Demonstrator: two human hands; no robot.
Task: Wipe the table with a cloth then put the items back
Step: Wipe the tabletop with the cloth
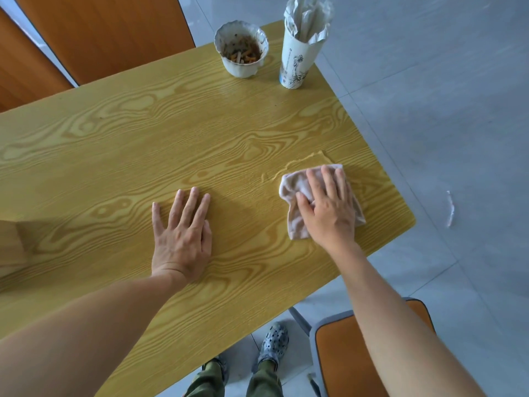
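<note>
The right hand is lying flat with fingers spread, pressing the pink cloth onto the table near its right edge, with a wet line on the wood just beyond the cloth. The left hand is resting palm down, open and holding nothing, on bare wood beside it. At the far corner, a bowl and a paper cup are standing close together.

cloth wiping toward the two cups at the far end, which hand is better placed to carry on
Right. The right hand already lies flat on the cloth, on the same side of the table as the cups. The left hand rests bare on the wood, away from the cloth.
</note>
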